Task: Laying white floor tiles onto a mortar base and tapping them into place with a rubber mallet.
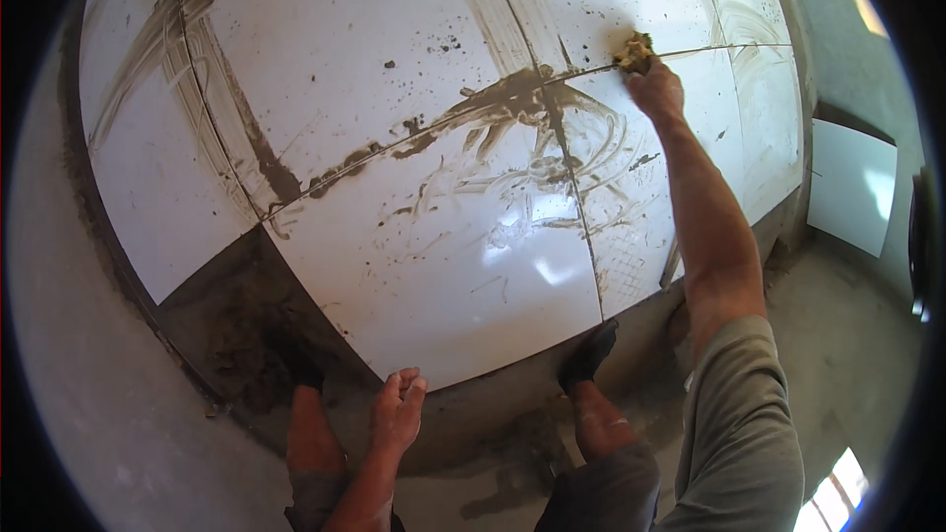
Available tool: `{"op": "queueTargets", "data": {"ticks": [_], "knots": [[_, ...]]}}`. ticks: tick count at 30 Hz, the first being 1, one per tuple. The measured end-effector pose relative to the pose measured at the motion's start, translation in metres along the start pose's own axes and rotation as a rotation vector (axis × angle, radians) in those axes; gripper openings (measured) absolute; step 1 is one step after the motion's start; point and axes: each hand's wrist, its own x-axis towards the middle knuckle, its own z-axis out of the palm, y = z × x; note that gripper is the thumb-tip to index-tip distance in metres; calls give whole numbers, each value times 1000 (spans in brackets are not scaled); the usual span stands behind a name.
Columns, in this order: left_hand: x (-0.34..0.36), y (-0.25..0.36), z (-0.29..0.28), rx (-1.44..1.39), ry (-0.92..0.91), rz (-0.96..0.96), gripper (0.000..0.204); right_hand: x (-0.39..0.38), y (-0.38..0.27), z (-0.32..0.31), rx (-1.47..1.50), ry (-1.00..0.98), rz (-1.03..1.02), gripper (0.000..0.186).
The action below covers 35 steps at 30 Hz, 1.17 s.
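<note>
Out at the far right, my right hand (657, 91) is closed around a dirty yellow-brown sponge (634, 51), which touches the tiles beside a joint. White glossy tiles (434, 266) spread beneath it, crossed by dark joint lines. Wet brown grout (517, 94) lies smeared along the long joint and thickest where the joints cross. My left hand (397, 412) hangs low, close to the near tile edge, its fingers curled together with nothing visible in them.
A bare dark gap (236, 305) sits at the near left, with one foot in it. My other foot (588, 355) stands by the near tile edge. A loose white tile (852, 185) leans at the right. Grey walls flank the tiles.
</note>
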Motion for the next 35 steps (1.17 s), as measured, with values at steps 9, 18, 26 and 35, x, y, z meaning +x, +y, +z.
{"op": "queueTargets", "data": {"ticks": [9,18,26,35], "knots": [[-32,6,-27,-283,-206,47,39,-77,-99,5,48,-80,-51,53],[-43,19,-53,-308,-207,83,40,-111,-150,15,72,-123,-41,52],[-44,24,-71,-414,-197,163,38,-149,-198,24,69,-125,-78,52],[-52,36,-107,-457,-161,190,39,-199,-257,34,103,-188,-103,55]]}}
